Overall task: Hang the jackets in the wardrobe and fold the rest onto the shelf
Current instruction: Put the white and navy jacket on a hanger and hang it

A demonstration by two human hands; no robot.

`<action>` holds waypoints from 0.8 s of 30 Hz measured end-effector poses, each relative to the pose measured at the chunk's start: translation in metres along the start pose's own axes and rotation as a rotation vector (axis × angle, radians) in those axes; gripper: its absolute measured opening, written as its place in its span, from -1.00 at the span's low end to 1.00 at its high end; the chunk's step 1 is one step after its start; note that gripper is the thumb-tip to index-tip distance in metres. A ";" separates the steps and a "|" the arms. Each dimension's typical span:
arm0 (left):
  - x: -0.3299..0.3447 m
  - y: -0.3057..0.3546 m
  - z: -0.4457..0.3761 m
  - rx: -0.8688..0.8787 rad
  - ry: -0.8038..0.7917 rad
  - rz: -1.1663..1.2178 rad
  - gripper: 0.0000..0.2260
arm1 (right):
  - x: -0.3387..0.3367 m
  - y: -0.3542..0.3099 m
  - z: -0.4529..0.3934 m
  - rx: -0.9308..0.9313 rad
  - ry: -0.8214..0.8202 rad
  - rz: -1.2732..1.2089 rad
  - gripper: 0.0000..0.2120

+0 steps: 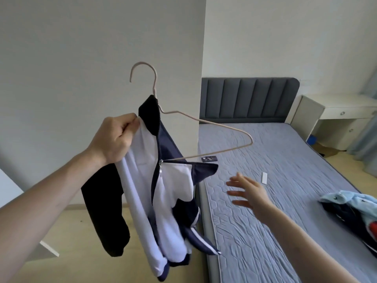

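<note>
From the head view, the left hand [114, 135] grips the shoulder of a smooth white and navy jacket [161, 180] with a ribbed dark collar, held up in the air beside the bed [285, 170]. A thin pale wire hanger [204, 127] sits half inside it. The right hand [251, 193] hovers with fingers spread over the quilted grey-blue mattress. Crumpled clothes [355, 209] lie at the bed's right edge.

Plain white walls [81, 37], evenly lit by soft daylight. Pale wooden floor [85, 242] below. Bed with quilted blue-grey mattress [285, 160] and dark grey padded headboard [248, 99] against the far wall. White desk with round-knobbed drawers [342, 113] just beside the bed, light blue curtain [367, 144] at the right edge.
</note>
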State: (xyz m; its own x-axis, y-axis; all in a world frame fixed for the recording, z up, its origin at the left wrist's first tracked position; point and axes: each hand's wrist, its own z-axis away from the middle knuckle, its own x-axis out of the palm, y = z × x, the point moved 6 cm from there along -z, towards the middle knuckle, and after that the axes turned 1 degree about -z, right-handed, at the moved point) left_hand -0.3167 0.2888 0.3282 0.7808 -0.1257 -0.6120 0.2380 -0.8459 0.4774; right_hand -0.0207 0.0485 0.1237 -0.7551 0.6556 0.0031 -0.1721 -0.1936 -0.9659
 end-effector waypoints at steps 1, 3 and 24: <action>0.002 0.004 -0.001 0.014 -0.012 -0.008 -0.63 | 0.016 0.001 0.002 0.011 -0.082 0.021 -0.67; 0.006 0.011 -0.004 0.029 -0.039 -0.017 -0.64 | 0.047 -0.002 0.005 0.009 -0.220 0.018 -0.69; -0.022 -0.012 -0.003 -0.071 -0.142 -0.206 -0.61 | 0.035 -0.038 -0.019 -0.472 0.034 0.407 -0.88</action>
State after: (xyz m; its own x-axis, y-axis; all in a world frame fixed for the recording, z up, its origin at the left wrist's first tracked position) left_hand -0.3347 0.3030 0.3382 0.6238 -0.0306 -0.7810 0.4273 -0.8234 0.3735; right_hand -0.0282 0.0924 0.1551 -0.6794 0.6217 -0.3899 0.4292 -0.0943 -0.8983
